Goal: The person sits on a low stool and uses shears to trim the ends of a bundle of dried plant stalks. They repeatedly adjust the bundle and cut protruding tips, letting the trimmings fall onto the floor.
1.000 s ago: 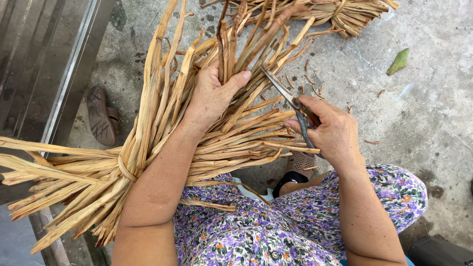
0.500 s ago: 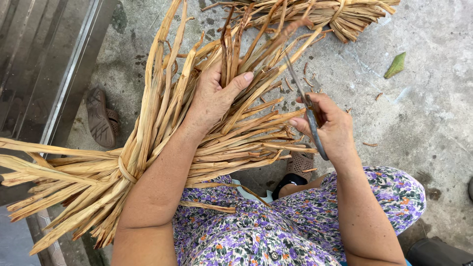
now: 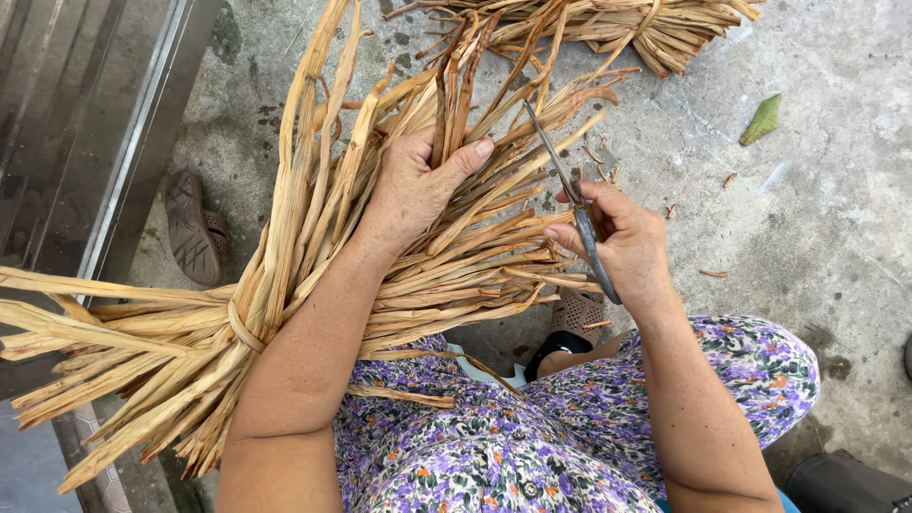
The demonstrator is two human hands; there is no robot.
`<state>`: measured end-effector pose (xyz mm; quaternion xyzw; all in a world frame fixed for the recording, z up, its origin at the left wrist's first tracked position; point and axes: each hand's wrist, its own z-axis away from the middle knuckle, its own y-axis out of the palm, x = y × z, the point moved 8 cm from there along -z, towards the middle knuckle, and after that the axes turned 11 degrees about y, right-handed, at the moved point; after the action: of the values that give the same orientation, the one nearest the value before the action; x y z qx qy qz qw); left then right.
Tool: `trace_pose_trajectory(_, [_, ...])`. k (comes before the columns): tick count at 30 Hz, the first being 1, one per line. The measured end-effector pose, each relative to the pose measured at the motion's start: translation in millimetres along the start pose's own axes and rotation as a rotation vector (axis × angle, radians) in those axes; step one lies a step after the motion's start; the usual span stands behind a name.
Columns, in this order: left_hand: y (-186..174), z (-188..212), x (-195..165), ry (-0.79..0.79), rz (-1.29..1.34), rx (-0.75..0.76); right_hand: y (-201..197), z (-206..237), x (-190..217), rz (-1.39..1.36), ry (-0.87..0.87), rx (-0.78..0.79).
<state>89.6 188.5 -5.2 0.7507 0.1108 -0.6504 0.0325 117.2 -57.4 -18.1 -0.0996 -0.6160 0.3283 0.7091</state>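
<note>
A tied bundle of dried tan leaf strips (image 3: 285,275) lies across my lap and fans out over the concrete. My left hand (image 3: 413,185) grips a tuft of strips near the bundle's upper end, thumb pressed over them. My right hand (image 3: 617,242) holds metal scissors (image 3: 570,195), blades pointing up and left among the strip tips. The scissor handles are hidden inside my fist.
A second bundle of dried strips (image 3: 608,24) lies at the top. A brown sandal (image 3: 195,228) rests by a metal frame (image 3: 123,142) at left. A green leaf (image 3: 762,119) and small cuttings lie on the concrete floor (image 3: 817,218). My floral-clad knees (image 3: 532,446) fill the bottom.
My right hand has swung the scissors from a sideways slant to nearly upright and closer to the held tuft. My left hand has gathered the strips tighter.
</note>
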Motion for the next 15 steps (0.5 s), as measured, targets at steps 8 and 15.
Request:
trace_pose_trajectory(8, [3.2,0.3,4.4,-0.038,0.077,0.014,-5.5,-3.1,-7.7,-0.186,0.002,0.011])
trace_pose_trajectory(15, [-0.3,1.2,2.0,-0.014,0.023,-0.008,-6.8,-4.1,-3.7,-0.086,-0.047,0.008])
